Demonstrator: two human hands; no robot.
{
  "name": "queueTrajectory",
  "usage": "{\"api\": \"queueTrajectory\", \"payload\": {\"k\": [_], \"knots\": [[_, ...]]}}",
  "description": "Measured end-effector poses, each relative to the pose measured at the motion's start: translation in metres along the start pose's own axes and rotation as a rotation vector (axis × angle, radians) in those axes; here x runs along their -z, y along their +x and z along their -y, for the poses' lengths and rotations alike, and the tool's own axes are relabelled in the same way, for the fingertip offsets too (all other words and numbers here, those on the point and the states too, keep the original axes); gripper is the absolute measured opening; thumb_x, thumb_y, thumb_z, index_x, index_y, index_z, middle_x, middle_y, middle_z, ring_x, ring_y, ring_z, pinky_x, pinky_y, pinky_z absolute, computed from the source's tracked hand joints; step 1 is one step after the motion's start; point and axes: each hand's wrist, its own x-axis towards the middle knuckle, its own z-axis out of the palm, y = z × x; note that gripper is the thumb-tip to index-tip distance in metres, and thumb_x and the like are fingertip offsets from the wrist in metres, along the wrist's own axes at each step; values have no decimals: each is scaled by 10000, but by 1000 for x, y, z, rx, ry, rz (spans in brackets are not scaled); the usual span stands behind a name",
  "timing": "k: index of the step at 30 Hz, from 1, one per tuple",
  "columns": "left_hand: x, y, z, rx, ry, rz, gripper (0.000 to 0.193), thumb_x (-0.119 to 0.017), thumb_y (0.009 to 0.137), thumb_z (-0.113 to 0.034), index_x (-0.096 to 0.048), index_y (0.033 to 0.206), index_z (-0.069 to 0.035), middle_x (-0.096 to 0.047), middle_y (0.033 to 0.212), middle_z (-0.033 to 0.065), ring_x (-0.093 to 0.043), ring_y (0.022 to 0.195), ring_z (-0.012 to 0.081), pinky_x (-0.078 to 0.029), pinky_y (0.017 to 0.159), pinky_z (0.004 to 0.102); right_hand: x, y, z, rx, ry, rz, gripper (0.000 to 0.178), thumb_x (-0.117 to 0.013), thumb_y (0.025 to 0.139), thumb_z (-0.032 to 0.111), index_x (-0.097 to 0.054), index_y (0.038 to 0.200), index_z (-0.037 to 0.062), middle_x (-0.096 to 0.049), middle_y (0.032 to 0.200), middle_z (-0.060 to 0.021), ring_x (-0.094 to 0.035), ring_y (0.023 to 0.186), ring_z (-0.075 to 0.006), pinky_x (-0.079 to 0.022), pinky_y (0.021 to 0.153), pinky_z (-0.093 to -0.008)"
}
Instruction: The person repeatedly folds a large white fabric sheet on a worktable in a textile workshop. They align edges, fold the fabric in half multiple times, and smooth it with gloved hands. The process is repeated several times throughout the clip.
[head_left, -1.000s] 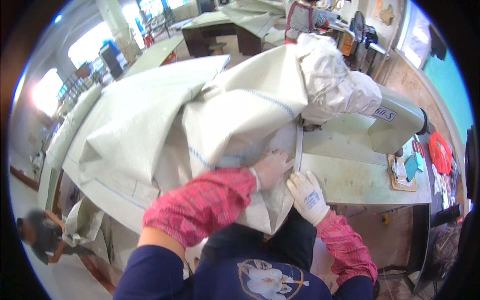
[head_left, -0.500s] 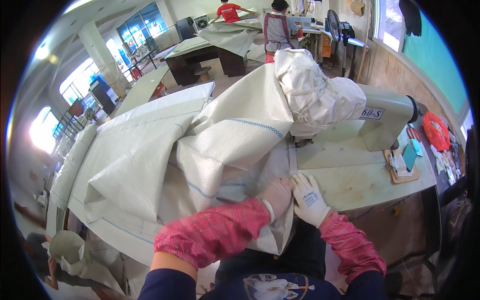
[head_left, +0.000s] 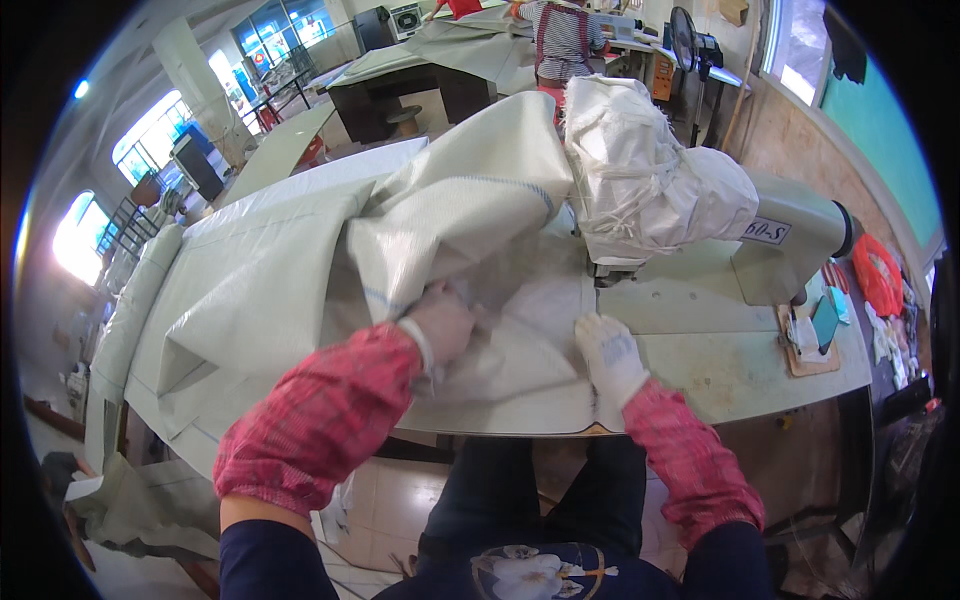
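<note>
A large white woven plastic sheet [head_left: 455, 225] with blue stripes lies in heaped folds over the table, left of a sewing machine [head_left: 790, 235] whose head is wrapped in white cloth [head_left: 650, 180]. My left hand [head_left: 442, 325] is at the lower end of a raised fold; motion blurs its fingers, so their grip cannot be made out. My right hand [head_left: 608, 358], in a white glove, rests on the right edge of the sheet below the machine head, fingers together and laid flat. Red checked sleeves cover both forearms. Blur also hides part of the sheet between my hands.
The pale tabletop [head_left: 690, 355] ends in a curved front edge near my legs. A clipboard [head_left: 810, 345] with a green object lies at the right, by a red plastic bag [head_left: 878, 268]. A fan [head_left: 690, 45] and a co-worker [head_left: 560, 45] are farther back.
My left hand has moved left and away from my right hand. The sheet between them has spread out and its hanging part has left the front edge. My right hand has shifted slightly up.
</note>
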Motion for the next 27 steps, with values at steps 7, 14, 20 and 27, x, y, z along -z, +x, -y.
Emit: {"api": "queueTrajectory", "payload": {"k": [7, 14, 20, 27], "knots": [[-61, 60, 86, 484, -73, -25, 338, -512, 911, -321, -715, 1099, -127, -702, 1014, 130, -641, 1040, 310, -393, 1024, 449, -22, 29, -16, -197, 42, -41, 288, -625, 823, 146, -645, 1090, 37, -650, 1178, -136, -576, 1157, -313, -404, 1040, -448], [-99, -217, 135, 782, -179, -42, 518, -816, 695, -259, -673, 1134, -24, -663, 1086, 227, -661, 974, 366, -530, 877, 420, 23, -20, -11, -148, 117, -90, 303, -609, 827, 109, -625, 1113, 10, -613, 1216, -172, -533, 1195, -354, -373, 1049, -502], [-154, -433, -16, 1193, -514, 117, 429, -736, 792, -245, -656, 1159, -37, -662, 1068, 189, -651, 959, 316, -521, 854, 381, 48, -53, -9, -116, 181, -65, 331, -587, 853, 75, -587, 1173, -10, -570, 1277, -177, -487, 1250, -360, -322, 1091, -520], [-113, -303, -179, 434, -1278, -131, 333, -642, 906, -227, -637, 1189, -53, -661, 1048, 144, -640, 942, 259, -511, 826, 336, 42, -43, -5, -133, 173, -30, 339, -561, 869, 52, -565, 1203, -8, -555, 1297, -169, -468, 1269, -361, -308, 1101, -515]]}}
